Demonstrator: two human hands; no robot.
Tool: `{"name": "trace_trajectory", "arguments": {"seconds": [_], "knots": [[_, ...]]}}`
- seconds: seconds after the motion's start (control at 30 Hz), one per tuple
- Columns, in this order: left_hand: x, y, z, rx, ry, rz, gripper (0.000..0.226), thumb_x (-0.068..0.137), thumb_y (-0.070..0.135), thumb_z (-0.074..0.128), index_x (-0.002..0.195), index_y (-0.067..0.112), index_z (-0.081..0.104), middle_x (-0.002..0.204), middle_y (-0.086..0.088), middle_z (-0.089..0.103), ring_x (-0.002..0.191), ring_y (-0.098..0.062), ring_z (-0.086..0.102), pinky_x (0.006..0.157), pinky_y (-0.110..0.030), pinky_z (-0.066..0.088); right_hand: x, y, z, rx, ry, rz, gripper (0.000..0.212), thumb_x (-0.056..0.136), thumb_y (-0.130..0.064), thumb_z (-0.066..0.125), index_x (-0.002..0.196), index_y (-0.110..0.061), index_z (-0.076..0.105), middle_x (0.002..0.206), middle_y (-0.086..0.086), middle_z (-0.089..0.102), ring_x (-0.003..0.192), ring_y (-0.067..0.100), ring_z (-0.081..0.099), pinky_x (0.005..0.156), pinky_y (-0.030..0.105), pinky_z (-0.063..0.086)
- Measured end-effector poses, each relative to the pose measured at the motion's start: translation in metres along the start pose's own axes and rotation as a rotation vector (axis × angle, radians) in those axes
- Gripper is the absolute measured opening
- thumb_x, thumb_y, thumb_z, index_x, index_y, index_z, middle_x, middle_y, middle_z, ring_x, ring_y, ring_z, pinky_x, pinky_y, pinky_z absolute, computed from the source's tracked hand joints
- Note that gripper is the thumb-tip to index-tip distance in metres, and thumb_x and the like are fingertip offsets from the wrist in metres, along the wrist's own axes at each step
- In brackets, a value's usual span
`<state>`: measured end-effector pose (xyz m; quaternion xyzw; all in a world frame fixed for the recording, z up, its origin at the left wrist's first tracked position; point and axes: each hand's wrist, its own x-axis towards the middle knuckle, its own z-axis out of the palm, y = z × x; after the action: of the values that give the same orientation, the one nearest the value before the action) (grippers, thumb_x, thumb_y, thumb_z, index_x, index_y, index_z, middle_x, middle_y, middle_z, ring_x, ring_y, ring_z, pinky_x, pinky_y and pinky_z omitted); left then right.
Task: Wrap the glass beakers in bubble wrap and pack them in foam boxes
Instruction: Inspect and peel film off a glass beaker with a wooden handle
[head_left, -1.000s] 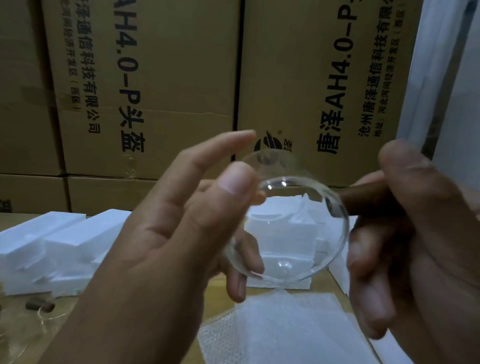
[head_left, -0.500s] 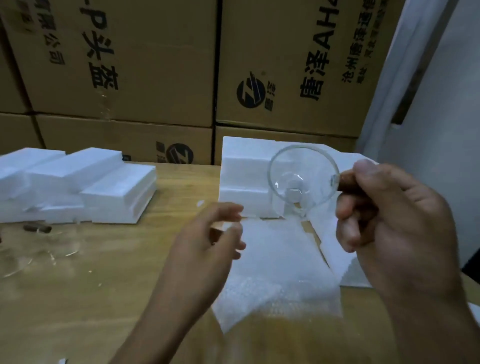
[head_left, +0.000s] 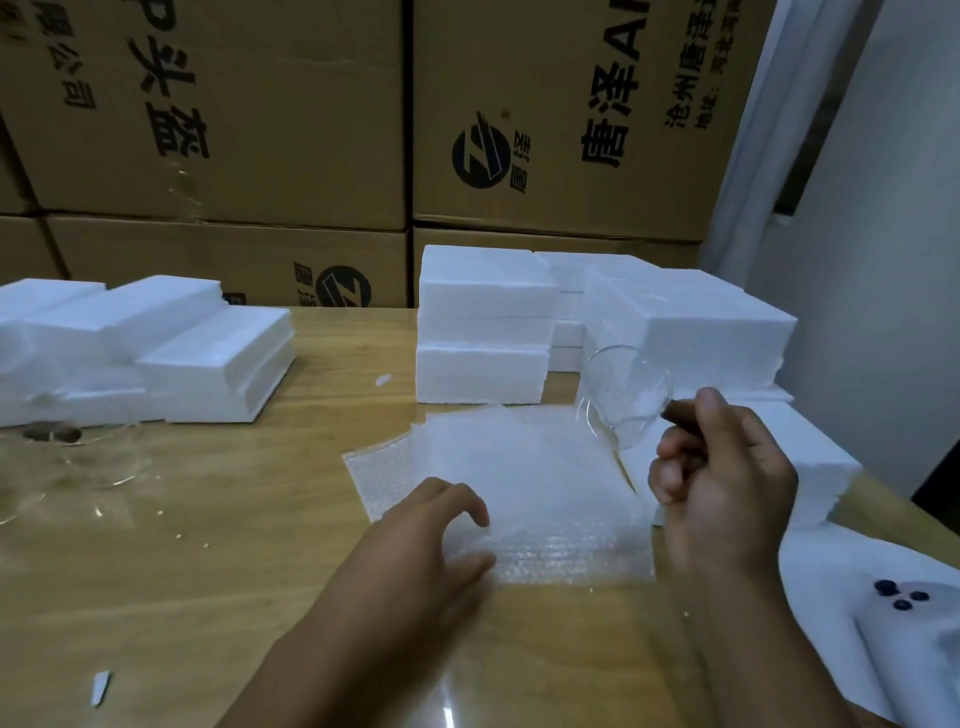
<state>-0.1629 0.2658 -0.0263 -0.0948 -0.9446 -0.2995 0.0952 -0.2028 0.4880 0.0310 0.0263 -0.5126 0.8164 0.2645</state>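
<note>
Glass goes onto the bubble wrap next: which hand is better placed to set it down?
Right. The right hand grips the glass beaker by its brown end, just over the far corner of the bubble wrap. The left hand rests on the sheet's near edge.

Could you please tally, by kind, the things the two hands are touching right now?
Glass beaker, gripped by the right hand: 1
Bubble wrap pile, touched by the left hand: 1
Total: 2
</note>
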Motion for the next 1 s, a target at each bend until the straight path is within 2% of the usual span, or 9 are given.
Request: {"name": "trace_trajectory", "arguments": {"seconds": [0.13, 0.33, 0.43, 0.53, 0.63, 0.73, 0.87, 0.93, 1.0], "knots": [[0.005, -0.002, -0.002, -0.094, 0.041, -0.029, 0.003, 0.090, 0.051, 0.060, 0.088, 0.050, 0.061, 0.106, 0.035, 0.057, 0.104, 0.015, 0.053, 0.083, -0.007, 0.037, 0.001, 0.008, -0.003, -0.029, -0.010, -0.005, 0.030, 0.092, -0.034, 0.063, 0.066, -0.019, 0.067, 0.056, 0.005, 0.062, 0.033, 0.016, 0.041, 0.038, 0.019, 0.032], [0.010, 0.000, -0.005, -0.189, 0.240, -0.099, 0.016, 0.087, 0.035, 0.070, 0.074, 0.045, 0.066, 0.098, 0.039, 0.060, 0.096, 0.024, 0.050, 0.073, 0.002, 0.036, -0.001, 0.014, -0.003, -0.046, -0.047, 0.050, 0.030, 0.092, -0.033, 0.062, 0.065, -0.019, 0.068, 0.055, 0.005, 0.060, 0.032, 0.016, 0.039, 0.038, 0.019, 0.032], [0.009, 0.001, -0.010, -0.250, 0.244, -0.143, 0.018, 0.084, 0.029, 0.075, 0.071, 0.039, 0.066, 0.091, 0.030, 0.063, 0.090, 0.016, 0.054, 0.069, -0.004, 0.038, -0.004, 0.014, 0.001, -0.016, -0.078, 0.131, 0.030, 0.095, -0.028, 0.061, 0.070, -0.013, 0.068, 0.053, 0.006, 0.058, 0.032, 0.015, 0.041, 0.036, 0.020, 0.032], [0.006, 0.004, -0.013, -0.211, 0.102, -0.103, 0.017, 0.076, 0.046, 0.075, 0.089, 0.044, 0.065, 0.103, 0.030, 0.060, 0.107, 0.012, 0.050, 0.084, -0.010, 0.038, -0.009, 0.015, 0.006, 0.005, -0.083, 0.259, 0.030, 0.095, -0.029, 0.061, 0.077, -0.005, 0.065, 0.049, 0.005, 0.055, 0.030, 0.014, 0.041, 0.033, 0.019, 0.033], [0.001, 0.014, -0.009, -0.325, 0.040, -0.056, 0.067, 0.061, 0.074, 0.067, 0.123, 0.056, 0.049, 0.124, 0.044, 0.044, 0.119, 0.026, 0.034, 0.092, -0.005, 0.035, -0.017, 0.019, 0.014, 0.005, -0.127, 0.383, 0.031, 0.095, -0.030, 0.060, 0.082, -0.002, 0.065, 0.047, 0.005, 0.053, 0.029, 0.013, 0.042, 0.032, 0.018, 0.033], [0.003, 0.025, -0.002, -0.658, 0.075, -0.049, 0.076, 0.064, 0.065, 0.073, 0.132, 0.045, 0.048, 0.132, 0.032, 0.054, 0.124, 0.012, 0.049, 0.100, -0.021, 0.045, -0.025, 0.024, 0.020, -0.016, -0.184, 0.462, 0.031, 0.094, -0.031, 0.060, 0.083, -0.003, 0.067, 0.049, 0.007, 0.054, 0.030, 0.013, 0.044, 0.032, 0.021, 0.036], [0.007, 0.023, -0.004, -0.872, 0.134, -0.073, 0.062, 0.075, 0.052, 0.075, 0.132, 0.038, 0.055, 0.128, 0.023, 0.063, 0.115, 0.006, 0.061, 0.082, -0.007, 0.050, -0.030, 0.026, 0.024, -0.031, -0.279, 0.540, 0.037, 0.093, -0.038, 0.060, 0.081, -0.007, 0.075, 0.048, 0.006, 0.055, 0.029, 0.013, 0.044, 0.033, 0.017, 0.035], [0.008, 0.021, -0.006, -0.900, 0.116, -0.060, 0.063, 0.078, 0.051, 0.073, 0.136, 0.036, 0.054, 0.132, 0.020, 0.062, 0.120, 0.002, 0.059, 0.092, -0.018, 0.053, -0.031, 0.026, 0.025, -0.065, -0.332, 0.582, 0.042, 0.093, -0.042, 0.058, 0.071, -0.012, 0.077, 0.046, 0.006, 0.054, 0.027, 0.014, 0.042, 0.032, 0.016, 0.034], [0.008, 0.021, -0.006, -0.940, 0.113, -0.057, 0.069, 0.079, 0.053, 0.069, 0.142, 0.031, 0.051, 0.136, 0.011, 0.062, 0.126, -0.008, 0.058, 0.103, -0.034, 0.050, -0.031, 0.027, 0.024, -0.099, -0.364, 0.590, 0.044, 0.093, -0.045, 0.056, 0.077, -0.007, 0.073, 0.045, 0.009, 0.054, 0.025, 0.016, 0.041, 0.031, 0.018, 0.033]]}}
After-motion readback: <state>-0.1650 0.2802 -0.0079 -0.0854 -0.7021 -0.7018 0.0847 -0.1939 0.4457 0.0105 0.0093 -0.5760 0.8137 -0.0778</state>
